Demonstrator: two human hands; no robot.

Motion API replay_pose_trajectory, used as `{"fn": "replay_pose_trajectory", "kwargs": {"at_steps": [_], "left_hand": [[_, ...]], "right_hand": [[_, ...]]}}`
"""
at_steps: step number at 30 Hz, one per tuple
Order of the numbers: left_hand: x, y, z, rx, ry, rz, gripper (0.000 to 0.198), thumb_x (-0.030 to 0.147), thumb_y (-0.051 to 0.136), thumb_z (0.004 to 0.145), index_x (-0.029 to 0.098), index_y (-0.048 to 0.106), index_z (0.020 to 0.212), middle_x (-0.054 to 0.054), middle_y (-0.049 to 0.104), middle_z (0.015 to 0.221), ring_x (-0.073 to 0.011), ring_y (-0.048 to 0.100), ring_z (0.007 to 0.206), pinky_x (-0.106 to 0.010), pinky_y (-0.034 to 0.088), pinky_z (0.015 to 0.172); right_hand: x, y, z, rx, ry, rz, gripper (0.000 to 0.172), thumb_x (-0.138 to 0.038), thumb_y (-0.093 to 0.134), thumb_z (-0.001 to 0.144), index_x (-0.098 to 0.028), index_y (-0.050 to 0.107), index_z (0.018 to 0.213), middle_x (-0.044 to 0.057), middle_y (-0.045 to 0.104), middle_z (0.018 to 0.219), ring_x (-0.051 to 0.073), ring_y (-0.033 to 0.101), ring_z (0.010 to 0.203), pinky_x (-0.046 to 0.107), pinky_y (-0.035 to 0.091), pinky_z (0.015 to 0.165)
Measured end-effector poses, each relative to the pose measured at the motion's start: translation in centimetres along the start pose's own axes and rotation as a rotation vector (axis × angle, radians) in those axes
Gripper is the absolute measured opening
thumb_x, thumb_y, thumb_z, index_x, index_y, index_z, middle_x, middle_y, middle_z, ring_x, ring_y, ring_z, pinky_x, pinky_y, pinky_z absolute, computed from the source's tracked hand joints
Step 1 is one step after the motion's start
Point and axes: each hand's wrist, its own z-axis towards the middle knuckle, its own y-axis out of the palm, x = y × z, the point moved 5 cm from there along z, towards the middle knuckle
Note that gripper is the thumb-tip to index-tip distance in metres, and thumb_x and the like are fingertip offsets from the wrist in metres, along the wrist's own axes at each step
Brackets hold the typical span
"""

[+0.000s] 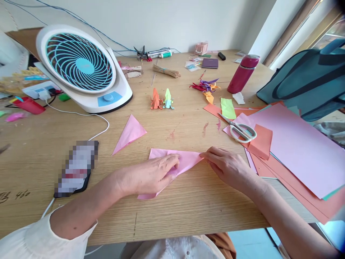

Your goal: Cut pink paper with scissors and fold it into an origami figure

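Left hand [155, 174]: pressing pink paper [190, 159], can't tell if pinching
Right hand [230, 165]: pinching its pointed end
Crease: pin that end, smooth slowly

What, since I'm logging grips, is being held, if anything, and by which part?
Folded pink paper: right hand at its pointed tip, left hand on its middle; pinching or pressing is unclear.

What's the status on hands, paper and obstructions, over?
Left hand on folded pink paper. Right hand at its pointed end. Scissors beyond right hand, not between hands and paper.
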Motion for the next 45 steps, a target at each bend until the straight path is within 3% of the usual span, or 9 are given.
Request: {"fn": "replay_pose_trajectory", "kwargs": {"at_steps": [4,13,24,26,29,32,34,40,45], "left_hand": [[-0.4,-0.3,0.4,0.076,0.039,0.026,0.042,0.0,0.031,0.089,0.015,0.055,0.12,-0.01,0.063,0.126,-0.0209,0.059,0.119,-0.034,0.045,0.099],[0.0,-0.2,0.4,0.147,-0.008,-0.039,0.039,0.008,0.034,0.093,0.017,0.058,0.122,-0.007,0.063,0.132,-0.02,0.059,0.12,-0.033,0.047,0.099],[-0.8,0.7,0.5,0.228,0.026,-0.116,0.038,0.011,0.037,0.095,0.019,0.053,0.129,-0.008,0.057,0.138,-0.0209,0.052,0.129,-0.039,0.041,0.108],[-1.3,0.2,-0.9,0.383,-0.068,-0.124,0.033,0.016,0.037,0.097,0.019,0.053,0.126,-0.008,0.06,0.132,-0.0211,0.053,0.124,-0.04,0.041,0.106],[-2.4,0.3,-4.2,0.539,-0.385,-0.27,0.027,0.036,0.039,0.1,0.018,0.057,0.105,-0.007,0.065,0.106,-0.022,0.061,0.101,-0.038,0.048,0.089],[-2.0,2.3,-6.0,0.291,-0.455,-0.558,0.041,0.051,0.037,0.098,0.018,0.059,0.088,-0.003,0.061,0.083,-0.0179,0.059,0.08,-0.031,0.047,0.072],[-1.4,3.2,-6.1,0.175,-0.424,-0.825,0.042,0.056,0.042,0.096,0.018,0.059,0.097,-0.001,0.058,0.081,-0.0152,0.057,0.074,-0.025,0.043,0.061],[-1.4,3.2,-4.1,0.13,-0.395,-1.326,0.067,0.052,0.066,0.084,0.019,0.038,0.134,0.003,0.057,0.078,-0.0036,0.042,0.046,-0.017,0.021,0.04],[-1.1,3.7,-3.1,0.055,-0.294,-1.448,0.085,0.036,0.07,0.085,0.028,0.018,0.151,0.006,0.056,0.078,0.0005,0.04,0.04,-0.013,0.03,0.04]], "right_hand": [[-0.4,-0.4,0.6,-0.033,0.014,-0.077,0.031,-0.007,0.042,0.096,-0.02,0.061,0.117,0.004,0.063,0.093,0.016,0.06,0.08,0.027,0.037,0.063],[-3.1,-1.4,3.3,-0.196,-0.192,-0.286,0.054,0.003,0.046,0.081,-0.02,0.055,0.129,0.006,0.063,0.094,0.014,0.052,0.068,0.031,0.03,0.058],[-4.8,-1.4,5.2,-0.394,-0.147,-0.38,0.063,-0.002,0.054,0.083,-0.024,0.045,0.142,0.006,0.064,0.094,0.018,0.059,0.074,0.032,0.033,0.058],[-4.8,-1.3,5.3,-0.433,-0.119,-0.377,0.063,-0.003,0.055,0.084,-0.024,0.045,0.143,0.007,0.064,0.094,0.018,0.061,0.074,0.032,0.033,0.058],[-4.5,-0.8,5.5,-0.503,-0.089,-0.372,0.064,-0.004,0.055,0.084,-0.025,0.044,0.144,0.009,0.064,0.097,0.017,0.062,0.071,0.03,0.031,0.055],[-4.2,-0.2,5.6,-0.481,-0.113,-0.377,0.066,-0.005,0.056,0.083,-0.024,0.043,0.145,0.009,0.064,0.096,0.016,0.061,0.066,0.03,0.028,0.053],[-4.1,-0.1,5.7,-0.447,-0.129,-0.378,0.065,-0.005,0.057,0.083,-0.024,0.044,0.144,0.008,0.065,0.094,0.015,0.06,0.064,0.03,0.028,0.052],[-4.5,-0.6,5.6,-0.493,-0.126,-0.403,0.062,-0.003,0.054,0.085,-0.023,0.044,0.143,0.01,0.066,0.099,0.016,0.064,0.072,0.029,0.03,0.053],[-4.5,-0.6,5.6,-0.459,-0.113,-0.379,0.061,-0.003,0.056,0.084,-0.024,0.047,0.141,0.01,0.066,0.1,0.016,0.063,0.071,0.029,0.031,0.056]]}}
